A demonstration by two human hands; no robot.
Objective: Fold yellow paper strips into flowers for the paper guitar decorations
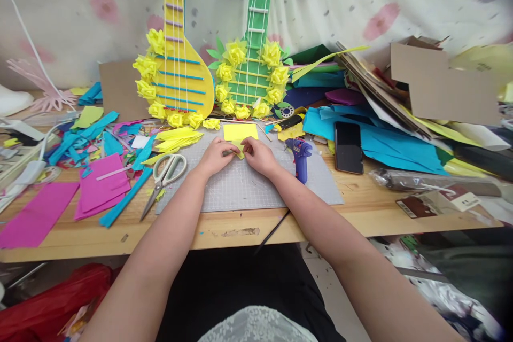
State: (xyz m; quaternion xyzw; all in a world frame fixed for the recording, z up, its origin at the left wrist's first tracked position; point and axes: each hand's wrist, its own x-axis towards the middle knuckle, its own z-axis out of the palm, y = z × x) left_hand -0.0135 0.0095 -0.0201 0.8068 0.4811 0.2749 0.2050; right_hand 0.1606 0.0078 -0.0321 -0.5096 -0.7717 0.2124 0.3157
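Between my two hands, just above the grey cutting mat (240, 192), is a small piece of yellow crepe paper (240, 154). My left hand (217, 157) pinches its left side with fingers curled. My right hand (258, 156) grips the right side with thumb and fingertips. Right behind them lies a flat yellow paper rectangle (240, 131). A blue glue gun (300, 157) rests on the mat to the right. Scissors with pale handles (170, 168) lie at the left, beside a stack of yellow paper pieces (178, 140).
A yellow cardboard instrument (186, 75) and a green one (252, 72), both edged with yellow paper flowers, stand at the back. Magenta sheets (103, 184) and paper scraps cover the left. A phone (348, 147), blue paper (396, 139) and cardboard (420, 80) lie right.
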